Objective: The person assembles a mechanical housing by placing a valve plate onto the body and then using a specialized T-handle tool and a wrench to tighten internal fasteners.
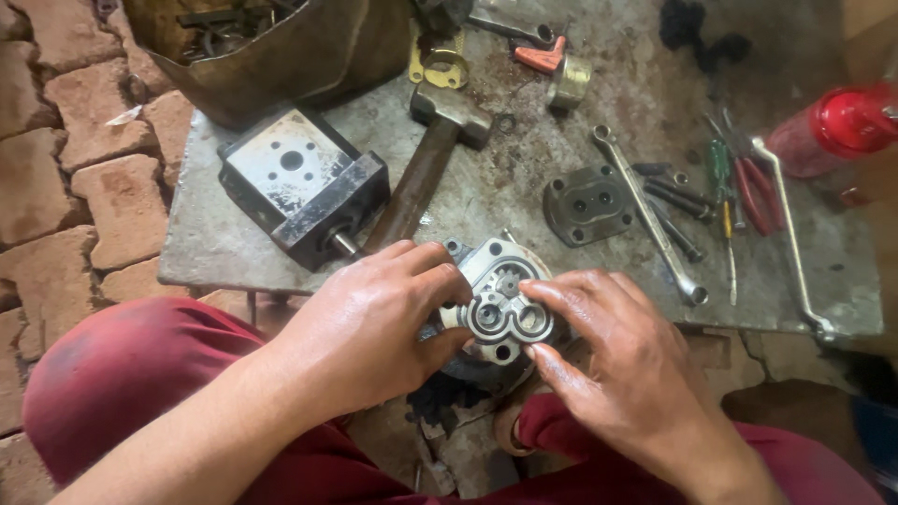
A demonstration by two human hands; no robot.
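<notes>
Hands meet over a small metal pump body (pixel 500 304), held just off the near edge of a metal table (pixel 224 243), above the person's lap. The left hand (pixel 369 327) is wrapped around the pump body's left side, its fingers (pixel 426 271) curled over the top edge and its thumb pressed against the lower left, so it is gripping the part. The right hand (pixel 627 360) comes in from the right; its index finger (pixel 552 292) lies along the upper right rim and its thumb (pixel 552 365) pushes on the lower right rim, pinching the same part. The face of the pump body is turned up toward the camera, showing two round bores side by side between the two sets of fingertips.

On the table, a black and grey block (pixel 304 192) with a short shaft sits to the upper left. A hammer (pixel 430 159) lies just beside it, handle pointing toward the hands. A dark cover plate (pixel 587 204) rests near the middle. A long wrench (pixel 650 220) lies to its right, beside screwdrivers (pixel 722 201) and red-handled pliers (pixel 756 196). A red can (pixel 837 126) lies at the far right edge.
</notes>
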